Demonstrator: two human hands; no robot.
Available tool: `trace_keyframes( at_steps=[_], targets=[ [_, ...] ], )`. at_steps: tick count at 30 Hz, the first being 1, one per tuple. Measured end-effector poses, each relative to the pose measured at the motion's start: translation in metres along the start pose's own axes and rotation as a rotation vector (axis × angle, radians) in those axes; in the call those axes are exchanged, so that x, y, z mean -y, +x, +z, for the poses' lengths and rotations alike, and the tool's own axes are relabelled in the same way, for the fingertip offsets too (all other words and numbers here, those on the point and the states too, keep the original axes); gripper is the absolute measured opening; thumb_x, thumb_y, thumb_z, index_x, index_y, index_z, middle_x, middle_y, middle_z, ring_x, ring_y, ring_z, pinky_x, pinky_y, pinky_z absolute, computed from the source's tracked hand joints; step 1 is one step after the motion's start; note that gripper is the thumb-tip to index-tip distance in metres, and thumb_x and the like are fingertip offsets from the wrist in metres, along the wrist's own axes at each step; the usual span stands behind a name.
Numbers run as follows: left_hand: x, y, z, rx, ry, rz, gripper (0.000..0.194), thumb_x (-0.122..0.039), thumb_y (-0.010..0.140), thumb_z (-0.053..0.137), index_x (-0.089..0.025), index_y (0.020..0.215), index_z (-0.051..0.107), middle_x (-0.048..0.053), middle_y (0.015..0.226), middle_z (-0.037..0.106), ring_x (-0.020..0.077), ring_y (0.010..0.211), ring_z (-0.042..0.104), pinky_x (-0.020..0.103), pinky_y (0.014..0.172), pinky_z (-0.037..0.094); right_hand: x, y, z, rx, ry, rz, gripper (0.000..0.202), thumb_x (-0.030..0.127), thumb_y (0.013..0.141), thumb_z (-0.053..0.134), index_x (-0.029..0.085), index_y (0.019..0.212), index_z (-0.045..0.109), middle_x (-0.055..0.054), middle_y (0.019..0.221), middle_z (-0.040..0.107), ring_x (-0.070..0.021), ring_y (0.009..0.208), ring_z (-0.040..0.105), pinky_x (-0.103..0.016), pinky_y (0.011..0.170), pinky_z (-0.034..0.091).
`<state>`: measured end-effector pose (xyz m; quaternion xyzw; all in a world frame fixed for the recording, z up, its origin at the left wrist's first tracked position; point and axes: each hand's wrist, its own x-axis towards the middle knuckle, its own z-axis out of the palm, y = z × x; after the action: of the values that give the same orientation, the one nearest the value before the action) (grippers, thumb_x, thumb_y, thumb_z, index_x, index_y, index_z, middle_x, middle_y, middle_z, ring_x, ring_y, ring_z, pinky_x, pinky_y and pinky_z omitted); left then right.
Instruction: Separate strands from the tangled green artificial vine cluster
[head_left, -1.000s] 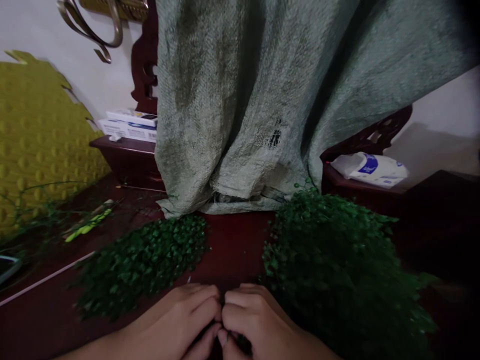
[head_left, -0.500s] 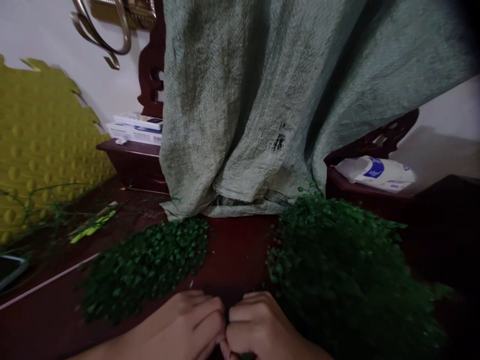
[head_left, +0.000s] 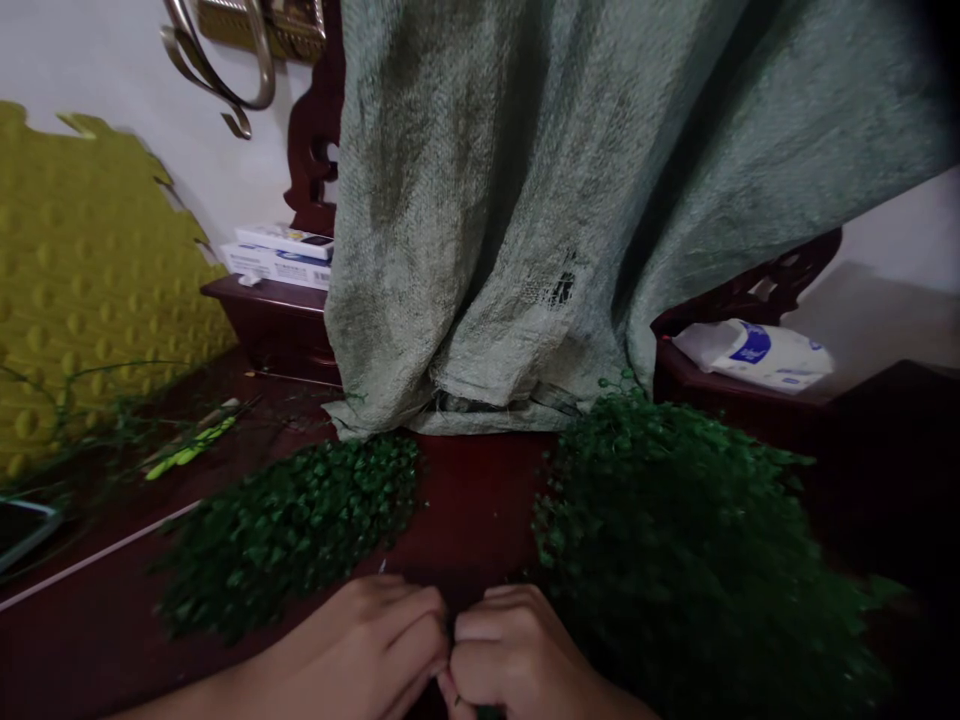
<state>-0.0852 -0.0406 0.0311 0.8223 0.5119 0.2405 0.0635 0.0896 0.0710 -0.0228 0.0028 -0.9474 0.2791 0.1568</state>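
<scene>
My left hand and my right hand meet at the bottom middle, knuckles up, fingers curled and closed. Their fingertips press together. A bit of green sprig shows below the fingers of my right hand; most of it is hidden, and what my left hand grips I cannot make out. To the left lies a long heap of small-leaved greenery. A bigger, darker mound of greenery fills the right side, close to my right hand. Both heaps rest on a dark red wooden surface.
A grey-green woven sack hangs at the back. White boxes stand on the left ledge, a tissue pack on the right one. At left are loose stems, a yellow-green handled tool, a thin pale rod and a yellow foam mat.
The view has shifted slightly, so the background sits a little further right. My hands stay closed together, with hardly any movement.
</scene>
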Motion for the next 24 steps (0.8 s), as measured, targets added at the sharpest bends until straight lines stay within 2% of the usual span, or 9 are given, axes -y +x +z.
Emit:
trace_keyframes(
  at_steps=[6, 11, 14, 17, 19, 24],
  targets=[
    [-0.001, 0.002, -0.003, 0.011, 0.004, -0.014, 0.022, -0.001, 0.087, 0.047, -0.022, 0.084, 0.05, 0.0, 0.079, 0.065, 0.0164, 0.067, 0.062, 0.026, 0.067, 0.051, -0.001, 0.003, 0.001, -0.114, 0.049, -0.05, 0.031, 0.022, 0.091, 0.055, 0.023, 0.06, 0.058, 0.006, 0.054, 0.051, -0.0091, 0.048, 0.046, -0.026, 0.053, 0.031],
    [-0.003, 0.001, -0.006, -0.009, 0.023, 0.006, 0.022, -0.003, 0.09, 0.044, -0.023, 0.083, 0.05, 0.0, 0.077, 0.066, 0.0161, 0.067, 0.062, 0.025, 0.068, 0.051, 0.001, 0.007, 0.002, -0.087, -0.041, -0.083, 0.035, 0.025, 0.094, 0.054, 0.023, 0.059, 0.058, 0.006, 0.051, 0.046, -0.0095, 0.045, 0.041, -0.026, 0.053, 0.03],
    [-0.002, 0.0, -0.005, -0.018, 0.044, -0.001, 0.022, -0.001, 0.084, 0.045, -0.023, 0.081, 0.049, -0.001, 0.075, 0.064, 0.0164, 0.065, 0.062, 0.025, 0.067, 0.051, 0.002, 0.009, -0.002, -0.168, -0.053, -0.129, 0.043, 0.023, 0.096, 0.048, 0.022, 0.053, 0.05, 0.006, 0.049, 0.04, -0.0094, 0.043, 0.036, -0.027, 0.051, 0.027],
    [0.001, 0.001, -0.004, -0.102, 0.045, -0.028, 0.023, -0.001, 0.079, 0.044, -0.023, 0.078, 0.047, -0.002, 0.068, 0.06, 0.016, 0.058, 0.059, 0.025, 0.06, 0.049, 0.004, 0.012, -0.011, -0.237, -0.039, -0.134, 0.046, 0.016, 0.096, 0.042, 0.021, 0.051, 0.043, 0.006, 0.048, 0.035, -0.0096, 0.042, 0.034, -0.028, 0.05, 0.024],
    [0.002, 0.001, -0.004, -0.143, 0.018, -0.003, 0.022, -0.002, 0.08, 0.042, -0.023, 0.079, 0.048, -0.002, 0.066, 0.06, 0.0151, 0.055, 0.058, 0.024, 0.056, 0.047, 0.007, 0.015, -0.018, -0.264, -0.051, -0.101, 0.044, 0.012, 0.093, 0.043, 0.02, 0.051, 0.039, 0.006, 0.049, 0.033, -0.0093, 0.042, 0.032, -0.029, 0.049, 0.022],
    [0.0, 0.0, -0.003, -0.052, 0.054, 0.036, 0.021, -0.003, 0.085, 0.046, -0.022, 0.081, 0.055, 0.0, 0.072, 0.065, 0.0161, 0.062, 0.062, 0.026, 0.063, 0.051, 0.013, 0.021, -0.023, -0.336, -0.092, -0.069, 0.038, 0.008, 0.08, 0.048, 0.019, 0.055, 0.021, 0.007, 0.051, 0.024, -0.0081, 0.044, 0.025, -0.028, 0.048, 0.02]
  ],
)
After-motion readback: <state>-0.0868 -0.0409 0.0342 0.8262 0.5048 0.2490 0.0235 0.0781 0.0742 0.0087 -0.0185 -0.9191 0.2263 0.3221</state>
